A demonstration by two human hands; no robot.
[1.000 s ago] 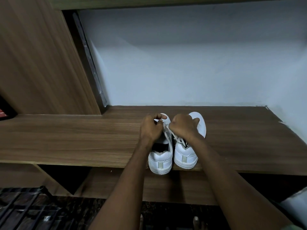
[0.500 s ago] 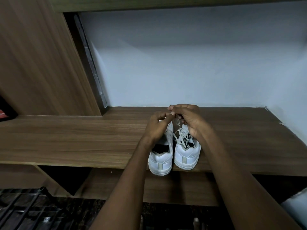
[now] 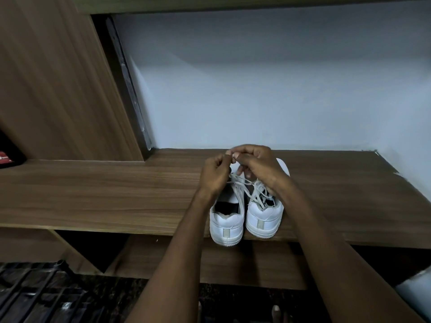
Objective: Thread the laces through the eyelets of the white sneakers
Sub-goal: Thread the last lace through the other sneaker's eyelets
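A wooden shelf runs left to right before me, a pale wall at its far side and a brown panel rising on the left. The two white sneakers sit side by side at the shelf's near edge, heels toward me. My left hand and right hand meet above them, fingers curled, each pinching the lace where the fingertips touch. Loose lace crosses the right shoe's tongue. My hands cover both toes and most eyelets, so I cannot tell which eyelet the lace enters.
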